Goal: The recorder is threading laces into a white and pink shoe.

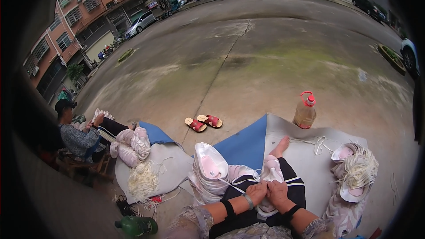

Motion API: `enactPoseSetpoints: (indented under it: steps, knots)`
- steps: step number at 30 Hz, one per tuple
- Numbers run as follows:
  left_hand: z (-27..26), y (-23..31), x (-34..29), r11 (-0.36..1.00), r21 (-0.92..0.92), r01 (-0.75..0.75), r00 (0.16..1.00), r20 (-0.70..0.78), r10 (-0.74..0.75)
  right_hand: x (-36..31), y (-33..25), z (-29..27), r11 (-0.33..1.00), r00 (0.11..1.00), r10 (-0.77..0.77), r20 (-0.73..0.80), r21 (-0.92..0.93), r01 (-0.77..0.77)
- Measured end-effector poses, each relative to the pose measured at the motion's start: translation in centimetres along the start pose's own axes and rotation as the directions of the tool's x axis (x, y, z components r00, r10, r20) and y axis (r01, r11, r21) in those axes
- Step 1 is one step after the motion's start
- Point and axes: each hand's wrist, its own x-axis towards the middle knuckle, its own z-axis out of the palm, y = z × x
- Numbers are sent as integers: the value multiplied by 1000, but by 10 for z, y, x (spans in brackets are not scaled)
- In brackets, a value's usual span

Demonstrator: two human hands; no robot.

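A white and pale pink shoe (271, 168) lies across my lap, its lower part partly hidden under my hands. Both hands meet over it, fingers bent and close together. My left hand (256, 194) is closed, with a white lace (234, 187) running to it from the left. Closed beside it, my right hand (278, 193) presses on the shoe; whatever is between its fingertips is hidden. Just left of my lap, a stack of similar shoes (208, 168) stands with a pink insole showing on top.
On the right, a bundle of cream laces (361, 168) lies over more shoes (347, 208). Beyond the grey mat (318, 172) stand an oil bottle (305, 110) and red slippers (203, 121). A co-worker (82, 135) sits left, near another lace pile (143, 181) and a green bottle (137, 225).
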Motion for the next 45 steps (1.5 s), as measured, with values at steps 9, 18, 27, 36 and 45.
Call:
enactPoseSetpoints:
  steps: [9, 18, 27, 36, 45]
  knots:
    - [-2, -6, -5, 992, -123, -34, 996, -82, 24, -5, 0, 0, 998, 996, -59, -73, -38, 57]
    - [-5, -8, -5, 970, -243, -30, 991, -133, -2, 1, 1, 6, 994, 978, -113, -173, -27, 110]
    - [2, -12, -4, 971, -239, 20, 997, -63, -36, 1, 8, 19, 985, 985, -149, -83, -102, 140]
    - [-8, -13, 5, 985, -137, 108, 991, -63, -118, -14, 0, -34, 949, 959, -281, 39, -140, 284]
    - [-8, 0, -8, 991, -131, 40, 996, -75, -50, -309, 209, -96, 790, 872, 484, -74, -392, -472]
